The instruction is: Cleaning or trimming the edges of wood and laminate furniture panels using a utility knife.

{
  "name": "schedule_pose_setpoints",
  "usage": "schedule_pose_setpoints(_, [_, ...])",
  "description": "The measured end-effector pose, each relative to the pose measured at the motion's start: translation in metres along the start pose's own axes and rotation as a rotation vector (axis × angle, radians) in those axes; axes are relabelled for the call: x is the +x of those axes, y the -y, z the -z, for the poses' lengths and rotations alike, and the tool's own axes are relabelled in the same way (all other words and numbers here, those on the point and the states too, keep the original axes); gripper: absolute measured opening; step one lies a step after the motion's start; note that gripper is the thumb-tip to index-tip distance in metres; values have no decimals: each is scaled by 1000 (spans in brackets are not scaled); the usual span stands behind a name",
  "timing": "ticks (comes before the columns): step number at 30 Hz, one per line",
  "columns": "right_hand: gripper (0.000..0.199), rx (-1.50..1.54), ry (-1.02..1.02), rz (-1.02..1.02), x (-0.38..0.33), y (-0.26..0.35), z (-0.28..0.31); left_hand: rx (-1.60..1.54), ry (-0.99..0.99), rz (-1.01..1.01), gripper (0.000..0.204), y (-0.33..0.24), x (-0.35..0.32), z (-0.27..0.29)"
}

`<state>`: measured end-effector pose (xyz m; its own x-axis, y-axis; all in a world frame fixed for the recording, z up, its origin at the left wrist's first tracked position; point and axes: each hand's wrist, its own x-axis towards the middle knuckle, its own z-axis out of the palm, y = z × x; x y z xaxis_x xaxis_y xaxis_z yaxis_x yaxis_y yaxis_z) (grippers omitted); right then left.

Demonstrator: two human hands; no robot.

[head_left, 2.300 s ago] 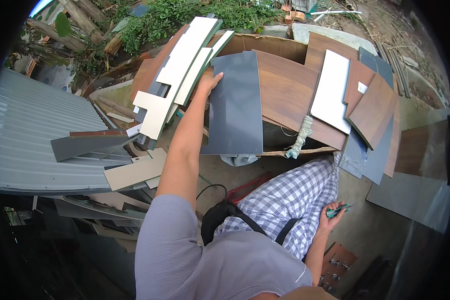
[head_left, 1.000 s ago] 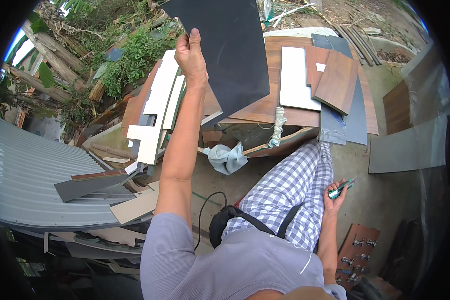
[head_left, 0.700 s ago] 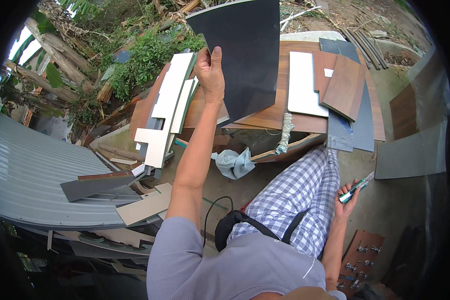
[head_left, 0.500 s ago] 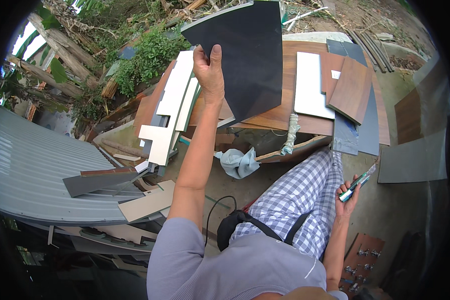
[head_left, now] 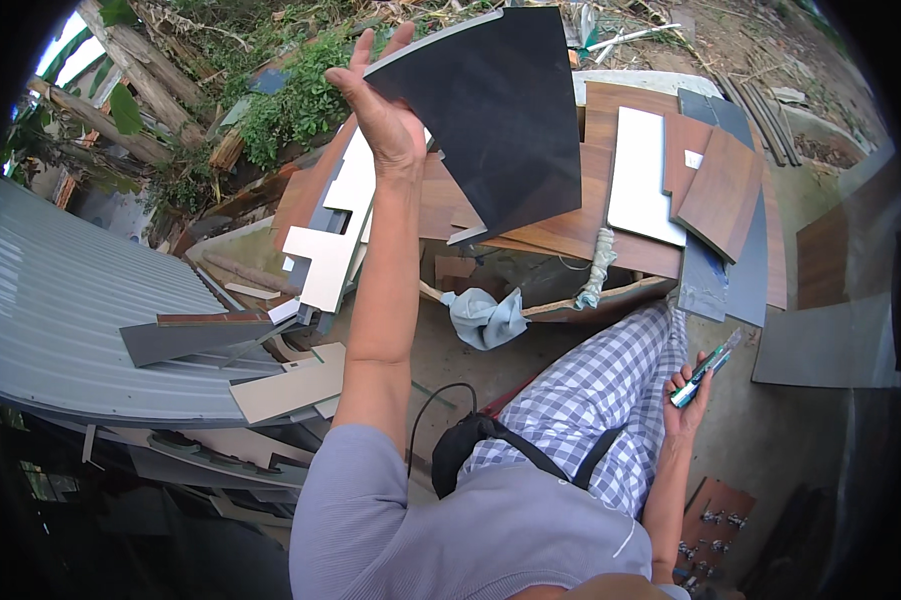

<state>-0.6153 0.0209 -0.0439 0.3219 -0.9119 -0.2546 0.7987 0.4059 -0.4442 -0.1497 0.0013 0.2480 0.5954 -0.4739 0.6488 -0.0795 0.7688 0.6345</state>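
A dark grey panel [head_left: 495, 120] with a curved pale edge stands tilted over the work table [head_left: 595, 165]. My left hand [head_left: 385, 120] is at its left edge, fingers stretched out and spread, the palm against or very near the edge; whether it touches is hard to tell. Low on the right, beside my leg, my right hand [head_left: 685, 400] is closed round a teal and silver utility knife [head_left: 708, 370], its tip pointing up and away.
White cut boards [head_left: 315, 265] are stacked at the table's left. On its right lie a white panel [head_left: 645, 180] and brown wood-grain boards [head_left: 715, 195]. A cloth-wrapped bar [head_left: 488, 318] crosses the near side. Corrugated metal sheet [head_left: 100, 310] is at left; a hinge-covered board [head_left: 715, 520] lies lower right.
My left hand has loosened its grip on the dark panel, fingers spreading and shifting left. The panel sits slightly further right in view. My right hand still holds the knife.
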Motion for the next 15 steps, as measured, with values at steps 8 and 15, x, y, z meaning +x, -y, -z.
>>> schedule_pose_setpoints(8, [45,-268,75,20,8,8,-69,842,55,-151,40,-13,26,20])
schedule_pose_setpoints(15, [66,-1058,199,43,26,-4,-172,1348,78,-404,28,-31,5,-15])
